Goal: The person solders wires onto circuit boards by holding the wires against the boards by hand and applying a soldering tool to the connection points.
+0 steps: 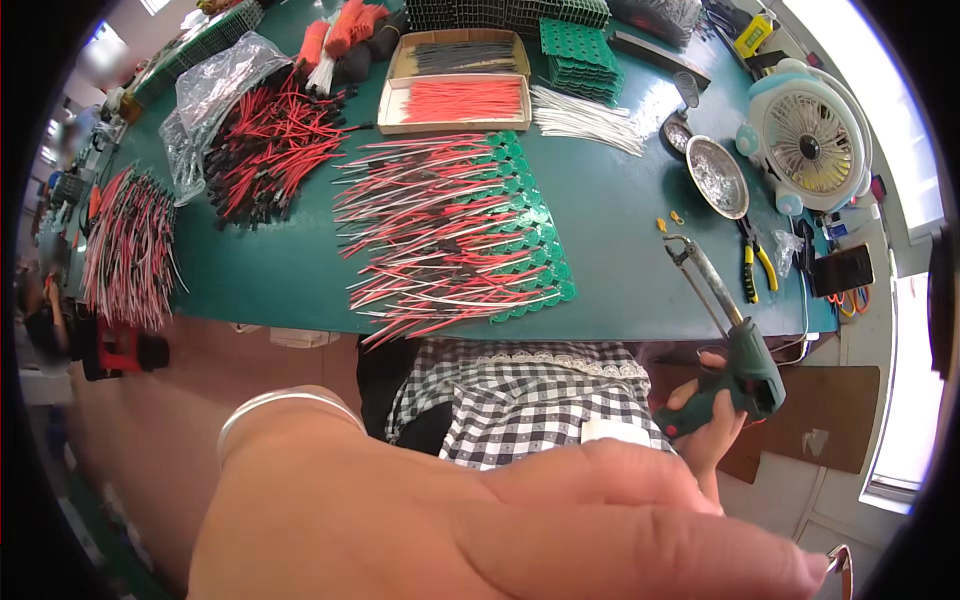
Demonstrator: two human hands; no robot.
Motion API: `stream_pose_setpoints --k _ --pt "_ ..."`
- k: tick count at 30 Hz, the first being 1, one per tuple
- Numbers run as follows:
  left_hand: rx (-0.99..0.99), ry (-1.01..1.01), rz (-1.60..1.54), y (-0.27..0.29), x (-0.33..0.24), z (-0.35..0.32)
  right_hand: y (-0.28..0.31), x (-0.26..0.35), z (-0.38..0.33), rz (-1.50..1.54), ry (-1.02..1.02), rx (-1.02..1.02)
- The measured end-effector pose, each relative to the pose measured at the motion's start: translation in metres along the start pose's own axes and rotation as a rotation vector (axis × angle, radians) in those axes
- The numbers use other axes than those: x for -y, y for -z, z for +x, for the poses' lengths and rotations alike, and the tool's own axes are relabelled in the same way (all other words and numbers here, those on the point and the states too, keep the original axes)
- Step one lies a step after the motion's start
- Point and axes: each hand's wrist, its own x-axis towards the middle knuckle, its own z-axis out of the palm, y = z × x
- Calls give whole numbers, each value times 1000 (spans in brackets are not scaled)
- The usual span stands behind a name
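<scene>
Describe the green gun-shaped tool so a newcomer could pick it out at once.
Start at the big green table and go to its near right part, below the white-and-blue fan. There the right hand holds the green gun-shaped tool. Unlike the yellow-and-black pliers nearby, it has a pistol body and a long metal nose.
</scene>
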Motion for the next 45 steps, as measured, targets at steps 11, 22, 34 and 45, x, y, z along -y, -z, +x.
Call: stream_pose_setpoints --k 11,22,34,45 --pt "-175 -52 258 1 12 11 -8 -6 17 11 24 54" --pt "-283 -71 507 21 -15 -2 -27 -12 22 80 15 -16" --pt "-413 -112 662 76 -34 -13 -43 -5 39 -8 -38 -37" --pt "-589 -1035 1112 106 -53 -2 -62 -4 89 63 -61 30"
